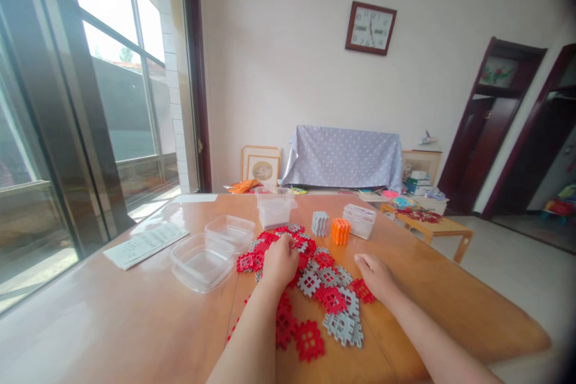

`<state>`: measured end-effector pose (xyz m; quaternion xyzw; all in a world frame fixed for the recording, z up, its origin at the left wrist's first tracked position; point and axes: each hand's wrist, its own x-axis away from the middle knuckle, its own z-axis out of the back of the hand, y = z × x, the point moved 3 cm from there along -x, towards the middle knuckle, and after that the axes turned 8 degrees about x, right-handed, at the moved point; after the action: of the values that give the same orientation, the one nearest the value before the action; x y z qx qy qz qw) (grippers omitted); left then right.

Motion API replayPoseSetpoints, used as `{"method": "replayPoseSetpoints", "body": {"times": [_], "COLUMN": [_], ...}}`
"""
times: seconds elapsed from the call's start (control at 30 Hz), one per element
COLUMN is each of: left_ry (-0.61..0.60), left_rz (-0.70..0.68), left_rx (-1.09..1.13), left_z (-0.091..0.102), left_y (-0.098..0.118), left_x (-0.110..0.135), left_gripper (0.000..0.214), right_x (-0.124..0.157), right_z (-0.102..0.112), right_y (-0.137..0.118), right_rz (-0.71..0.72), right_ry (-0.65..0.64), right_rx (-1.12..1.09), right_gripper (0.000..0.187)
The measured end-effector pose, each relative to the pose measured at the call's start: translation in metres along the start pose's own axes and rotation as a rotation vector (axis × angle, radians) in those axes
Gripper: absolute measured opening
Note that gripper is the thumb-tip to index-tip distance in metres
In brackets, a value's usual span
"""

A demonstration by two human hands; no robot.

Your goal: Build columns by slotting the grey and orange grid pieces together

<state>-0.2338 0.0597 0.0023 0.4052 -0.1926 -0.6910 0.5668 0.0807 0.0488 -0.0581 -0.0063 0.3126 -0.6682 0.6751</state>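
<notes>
A loose pile of red and grey interlocking plastic tiles with toothed edges and window-like holes lies before me; a grey tile (309,282) and a red tile (309,340) are among them. Over the far middle of the pile is my left hand (281,259), its fingers curled down at the tiles. What they pinch, if anything, is hidden. My right hand (377,276) is at the pile's right side, near a red tile (362,291), thumb and fingers drawn together; its grip is hidden too. Behind the pile stand a grey stack of tiles (320,224) and an orange stack (341,231).
Two clear plastic trays (202,263) lie left of the pile, near a printed paper (146,245). A clear tub (275,209) and a lidded clear box (359,221) stand farther back on the wooden table (148,324). A low wooden table (445,229) is beyond, at right.
</notes>
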Motion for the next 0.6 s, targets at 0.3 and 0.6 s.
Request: {"method": "replayPoseSetpoints", "body": {"times": [0.3, 0.6], "left_ry": [-0.019, 0.13], "left_rz": [0.015, 0.093], "left_rx": [-0.013, 0.229], "left_z": [-0.001, 0.014], "left_y": [0.0, -0.022], "left_x": [-0.001, -0.01], "left_gripper": [0.019, 0.02], "right_x": [0.002, 0.006], "right_z": [0.006, 0.006], "right_y": [-0.012, -0.008], "right_rz": [-0.018, -0.022], "right_ry": [0.011, -0.053], "right_rx": [0.002, -0.043], "right_gripper": [0.05, 0.053]}}
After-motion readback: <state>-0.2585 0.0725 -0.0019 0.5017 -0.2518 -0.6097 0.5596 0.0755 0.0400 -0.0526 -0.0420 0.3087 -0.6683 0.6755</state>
